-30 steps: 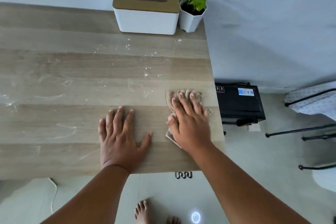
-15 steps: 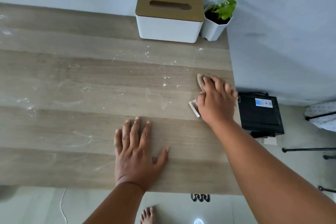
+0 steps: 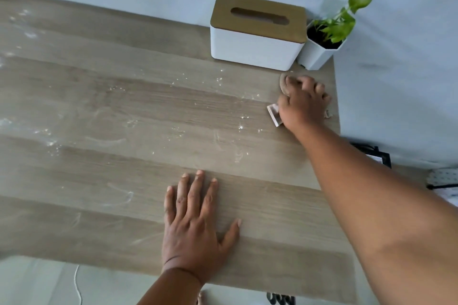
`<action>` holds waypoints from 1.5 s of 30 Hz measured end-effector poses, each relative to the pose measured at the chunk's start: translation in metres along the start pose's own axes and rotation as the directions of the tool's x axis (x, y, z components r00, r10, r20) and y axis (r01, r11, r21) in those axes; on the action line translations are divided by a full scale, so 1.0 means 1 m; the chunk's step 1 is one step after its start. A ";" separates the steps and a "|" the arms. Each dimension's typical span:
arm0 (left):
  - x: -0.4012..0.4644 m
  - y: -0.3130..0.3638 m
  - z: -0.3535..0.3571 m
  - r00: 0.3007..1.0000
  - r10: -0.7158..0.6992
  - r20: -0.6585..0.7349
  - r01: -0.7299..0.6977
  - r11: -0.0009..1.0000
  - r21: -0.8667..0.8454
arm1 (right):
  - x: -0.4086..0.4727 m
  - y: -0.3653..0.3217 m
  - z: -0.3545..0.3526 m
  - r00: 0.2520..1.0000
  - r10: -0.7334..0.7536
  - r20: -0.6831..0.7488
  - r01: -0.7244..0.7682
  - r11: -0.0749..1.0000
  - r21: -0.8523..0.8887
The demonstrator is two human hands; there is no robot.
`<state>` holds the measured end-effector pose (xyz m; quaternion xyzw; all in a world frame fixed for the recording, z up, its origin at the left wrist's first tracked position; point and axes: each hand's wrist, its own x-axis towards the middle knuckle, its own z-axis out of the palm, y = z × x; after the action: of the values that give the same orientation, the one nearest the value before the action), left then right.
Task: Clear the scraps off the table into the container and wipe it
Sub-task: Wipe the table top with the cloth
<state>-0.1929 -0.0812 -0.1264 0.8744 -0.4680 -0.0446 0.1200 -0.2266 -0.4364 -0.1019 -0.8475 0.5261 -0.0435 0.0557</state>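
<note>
Worktop (image 3: 138,111): wood-grain laminate in alternating pale and darker bands, matte, set against a pale wall. Surface carries white smears and fine white specks (image 3: 220,82), densest across the middle and at the far left edge.

Cloth (image 3: 283,86): tan, soft, bunched; lies on the worktop's far right corner, almost wholly beneath the right hand. A rounded tan fold shows past the fingertips, a paler folded corner sticks out at the thumb side, and a small scrap of it shows at the worktop's right edge.

Right hand (image 3: 303,104): arm stretched forward, palm down on the cloth, fingers bent over the bunched cloth and pressing it to the surface. The grip is partly closed over the cloth; whether the fingers actually clutch it cannot be told.

Left hand (image 3: 195,228): flat on the near part of the worktop, palm down, 4 fingers straight, thumb spread to the right; it holds nothing. Well apart from the cloth.

Tissue box (image 3: 255,47): rectangular, white body, rounded corners, brown wood-look lid with 1 oblong slot. Just beyond the cloth.

Plant pot (image 3: 316,56): white, faceted, dark soil, green leaves; just beside the box.
</note>
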 end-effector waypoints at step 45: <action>0.002 0.005 -0.004 1.000 -0.005 -0.025 0.004 1.000 -0.027 | 0.007 0.026 0.006 0.959 -0.278 -0.057 0.278 0.961 -0.004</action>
<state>-0.1950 -0.0846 -0.1210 0.8743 -0.4638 -0.0401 0.1377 -0.2460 -0.4542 -0.1111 -0.9113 0.4032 -0.0760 0.0359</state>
